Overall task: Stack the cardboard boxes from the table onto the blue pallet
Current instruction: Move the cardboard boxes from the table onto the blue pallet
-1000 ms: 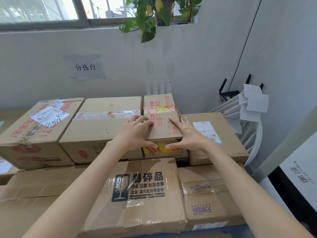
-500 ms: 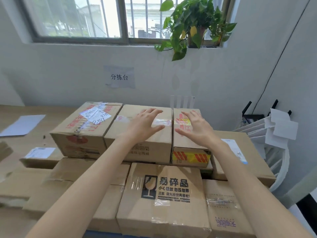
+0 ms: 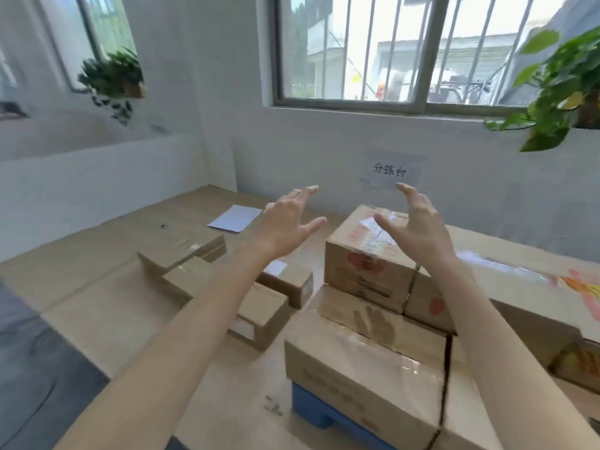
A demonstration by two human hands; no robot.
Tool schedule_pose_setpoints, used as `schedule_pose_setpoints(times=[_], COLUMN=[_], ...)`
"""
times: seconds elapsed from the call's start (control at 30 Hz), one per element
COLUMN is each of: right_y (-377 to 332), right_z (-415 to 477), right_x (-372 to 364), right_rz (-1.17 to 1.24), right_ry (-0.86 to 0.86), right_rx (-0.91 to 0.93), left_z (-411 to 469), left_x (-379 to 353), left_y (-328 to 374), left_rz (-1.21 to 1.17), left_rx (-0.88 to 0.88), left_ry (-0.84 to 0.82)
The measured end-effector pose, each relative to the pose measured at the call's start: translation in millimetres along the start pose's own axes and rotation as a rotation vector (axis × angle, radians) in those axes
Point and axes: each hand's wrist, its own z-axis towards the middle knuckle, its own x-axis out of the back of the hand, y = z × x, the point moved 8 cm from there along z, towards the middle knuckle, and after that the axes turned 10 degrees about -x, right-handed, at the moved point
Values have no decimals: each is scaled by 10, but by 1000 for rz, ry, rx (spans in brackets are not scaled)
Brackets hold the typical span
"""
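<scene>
Both my hands are raised in the air with fingers spread and hold nothing. My left hand (image 3: pixel 287 227) hovers above the table, my right hand (image 3: pixel 414 222) in front of the top-left stacked box (image 3: pixel 367 271) with red print and a white label. That box sits on a stack of cardboard boxes (image 3: pixel 367 362) resting on the blue pallet (image 3: pixel 319 412), whose corner shows at the bottom. Several smaller cardboard boxes (image 3: pixel 181 251) lie on the wooden table (image 3: pixel 97 280) to the left, one (image 3: pixel 287 282) with a white label.
A white sheet of paper (image 3: pixel 235 218) lies on the table near the wall. A paper sign (image 3: pixel 389 170) hangs under the barred window (image 3: pixel 406 50). A leafy plant (image 3: pixel 558 89) hangs at the right, another plant (image 3: pixel 110 79) at the left. Dark floor (image 3: pixel 32 368) shows lower left.
My hands let go of the small box on the stack and lifted off, fingers spread. The view has swung left and up, bringing the table and its smaller boxes into sight.
</scene>
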Motion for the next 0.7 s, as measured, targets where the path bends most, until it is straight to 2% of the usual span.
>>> schedule_pose_setpoints(times=[0.33,0.7], right_y=[-2154,-3677], right_z=[-123,124], right_x=[-1855,-3884], right_rz=[124,140], right_ry=[-123,-310], right_rx=[105,188], left_z=[-1041,-1606], left_x=[1326,1734], left_y=[-2360,-4430], left_rz=[99,82], left_rx=[221,403], left_ry=[33,96])
